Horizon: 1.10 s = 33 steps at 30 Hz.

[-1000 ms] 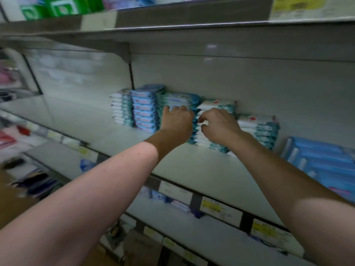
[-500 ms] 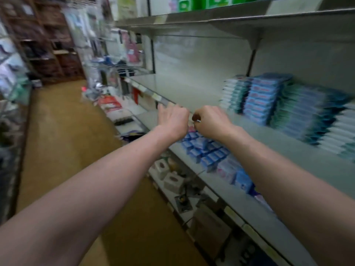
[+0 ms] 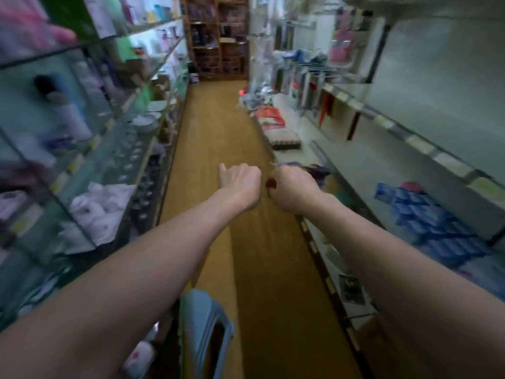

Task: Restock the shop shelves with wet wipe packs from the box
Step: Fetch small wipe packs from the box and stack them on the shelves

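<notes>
Both my arms reach forward over the aisle floor. My left hand [image 3: 240,184] is seen from the back, thumb sticking out to the left and fingers loosely curled down, with nothing in it. Just to its right, my right hand [image 3: 291,188] hangs the same way and holds nothing; a red thumbnail shows at its left edge. Neither hand touches a shelf. Several small blue packs [image 3: 429,217] lie on a lower right-hand shelf. The stacked wipe packs and the box are out of view.
A narrow aisle with a brown floor [image 3: 218,127] runs ahead. Glass shelves [image 3: 82,149] of bottles and white goods line the left, grey metal shelves [image 3: 396,165] the right. A light blue plastic stool [image 3: 205,324] stands just below my arms.
My hands have left the wipe stacks and pulled back from the shelf. My view has swung left, from the shelf to straight down the aisle.
</notes>
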{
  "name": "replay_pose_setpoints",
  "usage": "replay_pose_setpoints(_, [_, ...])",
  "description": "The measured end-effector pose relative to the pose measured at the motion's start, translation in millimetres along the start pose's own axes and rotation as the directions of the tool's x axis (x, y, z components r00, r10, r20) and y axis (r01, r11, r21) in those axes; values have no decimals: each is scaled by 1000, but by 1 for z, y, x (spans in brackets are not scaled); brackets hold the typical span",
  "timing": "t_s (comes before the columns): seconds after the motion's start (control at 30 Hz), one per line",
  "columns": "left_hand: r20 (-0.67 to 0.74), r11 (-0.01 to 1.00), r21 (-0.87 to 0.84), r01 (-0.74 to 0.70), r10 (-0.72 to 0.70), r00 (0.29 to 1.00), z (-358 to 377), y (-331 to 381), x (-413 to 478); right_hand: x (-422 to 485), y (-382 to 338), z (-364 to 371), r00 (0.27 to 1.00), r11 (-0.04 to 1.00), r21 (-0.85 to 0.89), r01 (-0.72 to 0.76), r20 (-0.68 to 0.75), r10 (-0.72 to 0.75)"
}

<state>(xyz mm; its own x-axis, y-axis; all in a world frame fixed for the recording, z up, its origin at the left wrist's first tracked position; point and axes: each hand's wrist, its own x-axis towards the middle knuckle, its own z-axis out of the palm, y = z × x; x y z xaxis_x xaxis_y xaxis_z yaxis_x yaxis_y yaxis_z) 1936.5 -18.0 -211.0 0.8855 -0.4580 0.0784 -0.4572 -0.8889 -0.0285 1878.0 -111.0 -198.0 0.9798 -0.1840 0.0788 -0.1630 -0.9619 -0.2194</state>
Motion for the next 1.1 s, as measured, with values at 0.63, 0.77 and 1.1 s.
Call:
replay_pose_setpoints(0.63, [426,775,7,632,-574,699,147,-245,-85,72,-197,210,644,821,188,540,535,-546])
replay_pose_setpoints(0.77, [502,717,3,697,-604,619,190,-262,-102,81,-205,254,576,811,194,552,614,-539])
replay_pose_setpoints(1.1, [673,633,20,774,-580,458,304,-297,-127,85,-215,364,471,810,121,574,760,-447])
